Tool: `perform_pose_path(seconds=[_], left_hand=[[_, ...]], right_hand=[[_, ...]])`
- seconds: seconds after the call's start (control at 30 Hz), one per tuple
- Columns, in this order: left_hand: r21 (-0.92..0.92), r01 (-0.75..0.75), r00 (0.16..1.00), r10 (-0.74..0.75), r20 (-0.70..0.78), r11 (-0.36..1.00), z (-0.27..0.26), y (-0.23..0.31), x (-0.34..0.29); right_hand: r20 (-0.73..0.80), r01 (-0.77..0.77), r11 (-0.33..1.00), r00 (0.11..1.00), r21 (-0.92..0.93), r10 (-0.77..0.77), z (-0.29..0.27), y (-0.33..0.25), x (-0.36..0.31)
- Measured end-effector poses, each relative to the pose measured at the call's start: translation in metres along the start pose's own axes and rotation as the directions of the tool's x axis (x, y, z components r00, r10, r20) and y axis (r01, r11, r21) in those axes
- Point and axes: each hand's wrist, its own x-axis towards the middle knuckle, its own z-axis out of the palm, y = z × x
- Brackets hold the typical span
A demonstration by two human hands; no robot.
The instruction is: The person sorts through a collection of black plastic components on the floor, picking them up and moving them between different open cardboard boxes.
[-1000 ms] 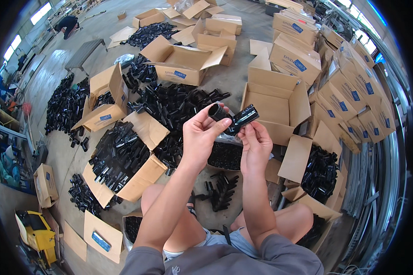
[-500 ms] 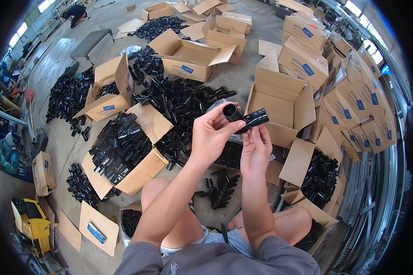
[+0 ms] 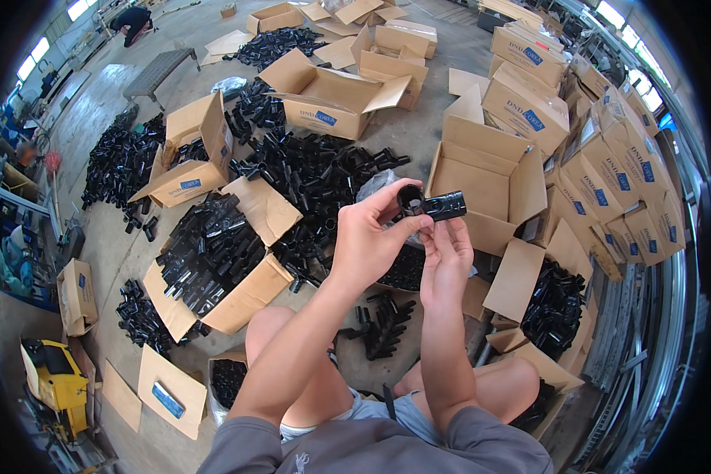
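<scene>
A shiny black pipe fitting (image 3: pixel 449 205) is held up in front of me, with one round open socket toward the left and a tube pointing right. The fingers and thumb of my left hand (image 3: pixel 365 241) wrap round the socket end. From below, my right hand (image 3: pixel 448 268) pinches at the fitting's middle; its fingertips are partly hidden, so I cannot see whether a smaller part sits between them. On the floor below my hands lies a small row of black fittings (image 3: pixel 383 328). A large heap of loose black fittings (image 3: pixel 316 170) spreads beyond my left hand.
An open cardboard box (image 3: pixel 478 186) stands beyond my right hand. Another box (image 3: pixel 229 300), heaped with black fittings, is at left; one more heap (image 3: pixel 553 308) fills a box at right. Stacked cartons (image 3: pixel 608 182) line the right side. A person (image 3: pixel 132 24) bends far off.
Both hands and the fitting have shifted slightly to the right in the picture. The fitting has turned a little, its round opening facing me more. Both hands keep their grip.
</scene>
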Motion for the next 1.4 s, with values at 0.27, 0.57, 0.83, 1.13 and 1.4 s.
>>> perform_pose_path(seconds=[0.27, 0.57, 0.83, 1.13, 1.4], left_hand=[[-0.055, -0.026, 1.000, 0.026, 0.009, 0.998, -0.002, -0.011, 0.001], [-0.095, -0.016, 1.000, 0.017, 0.008, 0.995, -0.001, -0.009, -0.002], [0.032, -0.079, 0.997, 0.078, 0.027, 0.996, 0.000, -0.015, -0.004], [-0.026, -0.041, 0.999, 0.041, 0.015, 0.999, 0.001, -0.014, -0.006], [0.358, -0.206, 0.975, 0.222, -0.004, 0.911, 0.002, -0.009, -0.004]], right_hand=[[0.118, 0.027, 1.000, 0.993, 0.015, -0.029, -0.014, 0.011, 0.008], [0.205, -0.035, 0.999, 0.978, 0.014, 0.032, -0.028, 0.011, 0.018], [0.154, -0.215, 0.969, 0.968, 0.119, 0.196, -0.023, 0.005, 0.012], [0.143, -0.333, 0.921, 0.940, 0.204, 0.308, -0.017, 0.003, 0.002], [0.125, -0.323, 0.921, 0.945, 0.218, 0.302, 0.010, -0.022, -0.009]])
